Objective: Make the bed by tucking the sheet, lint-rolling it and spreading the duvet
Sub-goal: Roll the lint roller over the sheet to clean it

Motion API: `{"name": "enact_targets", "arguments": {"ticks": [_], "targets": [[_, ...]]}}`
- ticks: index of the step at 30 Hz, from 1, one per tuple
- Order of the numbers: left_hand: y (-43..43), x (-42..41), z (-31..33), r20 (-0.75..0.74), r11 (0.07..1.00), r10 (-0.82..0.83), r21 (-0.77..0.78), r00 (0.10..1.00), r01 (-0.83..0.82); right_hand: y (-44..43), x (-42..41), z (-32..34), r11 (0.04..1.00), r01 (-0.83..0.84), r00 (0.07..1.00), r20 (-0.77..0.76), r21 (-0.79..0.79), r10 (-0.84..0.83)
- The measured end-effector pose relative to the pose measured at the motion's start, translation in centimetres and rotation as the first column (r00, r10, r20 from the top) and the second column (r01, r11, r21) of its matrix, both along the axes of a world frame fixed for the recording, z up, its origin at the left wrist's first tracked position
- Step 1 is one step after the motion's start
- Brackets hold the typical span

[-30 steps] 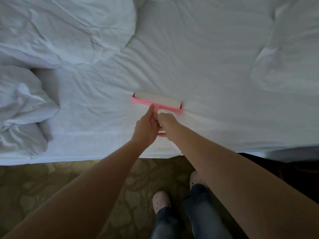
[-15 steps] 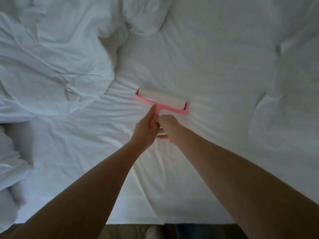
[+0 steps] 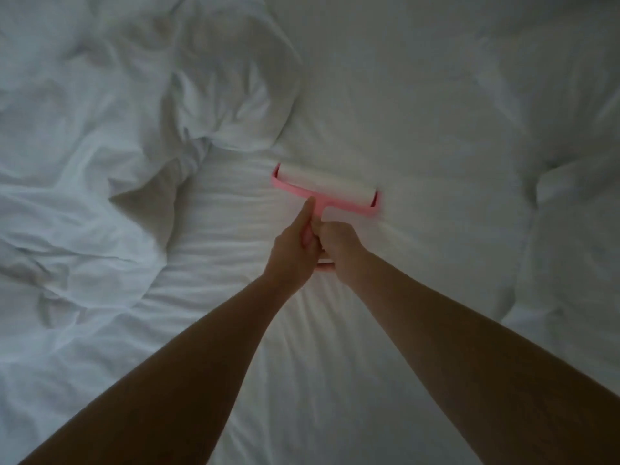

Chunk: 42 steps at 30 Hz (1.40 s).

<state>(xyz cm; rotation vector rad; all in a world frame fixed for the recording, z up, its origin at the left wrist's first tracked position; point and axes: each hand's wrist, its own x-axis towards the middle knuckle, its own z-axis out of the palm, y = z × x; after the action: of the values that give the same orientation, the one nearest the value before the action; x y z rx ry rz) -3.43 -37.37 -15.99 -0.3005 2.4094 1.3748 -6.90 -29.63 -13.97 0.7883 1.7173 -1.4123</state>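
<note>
Lint roller: pink frame, wide white roll, lying flat on the sheet, a bit slanted with its left end farther up the bed.
Left hand: wrapped round the pink handle, thumb pointing up along the stem toward the crossbar.
Right hand: curled round the same handle, pressed right up against the left one.
Sheet: white, mostly smooth, some light creases fanning out near the roller.
Duvet: white, all bunched up and wrinkly on the left side.
Right edge: more puffy white bedding, can't tell exactly what it is.

Dim, cool light, white bed filling the view
</note>
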Motion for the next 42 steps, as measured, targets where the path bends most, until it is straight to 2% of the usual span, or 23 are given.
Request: {"name": "enact_targets", "arguments": {"ticks": [5, 7, 8, 9, 10, 11, 13, 14, 18, 24, 29, 33, 36, 40, 42], "targets": [[1.1, -6.6, -0.9, -0.039, 0.998, -0.044, 0.046, 0.998, 0.045, 1.0, -5.4, -0.8, 0.988, 0.153, 0.982, -0.116, 0.031, -0.148], [1.9, -8.9, -0.9, -0.058, 0.995, -0.074, 0.055, 0.996, 0.077, 1.4, -7.0, -1.6, 0.977, 0.165, 0.958, -0.257, 0.135, -0.126], [2.3, -10.1, -0.9, -0.082, 0.995, -0.092, 0.03, 0.992, 0.095, 1.7, -7.3, -2.1, 0.953, 0.157, 0.929, -0.367, 0.259, -0.053], [2.7, -11.4, -1.0, -0.116, 0.994, -0.105, 0.002, 0.988, 0.106, 2.3, -7.5, -2.7, 0.876, 0.167, 0.864, -0.496, 0.452, 0.091], [3.0, -13.0, -1.4, -0.149, 0.993, -0.119, -0.023, 0.982, 0.117, 3.3, -7.6, -3.4, 0.742, 0.227, 0.746, -0.602, 0.631, 0.284], [3.3, -14.7, -1.7, -0.167, 0.991, -0.135, -0.046, 0.977, 0.13, 4.7, -7.8, -4.4, 0.592, 0.3, 0.619, -0.625, 0.748, 0.476], [4.5, -17.8, -3.0, -0.187, 0.989, -0.147, -0.063, 0.971, 0.137, 8.1, -7.6, -7.8, 0.384, 0.339, 0.48, -0.509, 0.859, 0.715], [5.3, -18.9, -3.3, -0.205, 0.991, -0.131, -0.047, 0.97, 0.124, 9.6, -7.3, -9.1, 0.351, 0.278, 0.48, -0.446, 0.894, 0.755], [8.0, -19.8, -4.9, -0.252, 0.996, -0.076, -0.06, 0.965, 0.063, 11.5, -6.3, -11.1, 0.363, 0.029, 0.571, -0.313, 0.931, 0.759], [8.7, -19.7, -5.3, -0.275, 0.991, -0.067, -0.129, 0.959, 0.033, 11.7, -6.2, -12.1, 0.314, 0.091, 0.542, -0.312, 0.945, 0.781], [8.8, -19.2, -4.2, -0.25, 0.984, -0.063, -0.177, 0.966, 0.019, 11.4, -6.5, -11.6, 0.329, 0.068, 0.551, -0.311, 0.942, 0.774], [8.6, -16.1, -3.6, -0.246, 0.984, -0.056, -0.177, 0.968, 0.012, 11.8, -6.5, -10.8, 0.38, -0.033, 0.548, -0.302, 0.924, 0.78], [7.6, -12.6, -3.2, -0.24, 0.982, -0.067, -0.187, 0.968, 0.021, 12.2, -5.5, -10.0, 0.497, -0.013, 0.569, -0.403, 0.867, 0.717], [5.6, -8.2, -1.9, -0.203, 0.973, -0.089, -0.228, 0.975, 0.041, 13.9, -2.5, -9.0, 0.482, 0.153, 0.567, -0.476, 0.863, 0.672], [5.2, -8.3, -1.0, -0.166, 0.969, -0.088, -0.241, 0.982, 0.046, 15.1, -2.0, -8.0, 0.503, 0.18, 0.581, -0.504, 0.846, 0.639]]}}
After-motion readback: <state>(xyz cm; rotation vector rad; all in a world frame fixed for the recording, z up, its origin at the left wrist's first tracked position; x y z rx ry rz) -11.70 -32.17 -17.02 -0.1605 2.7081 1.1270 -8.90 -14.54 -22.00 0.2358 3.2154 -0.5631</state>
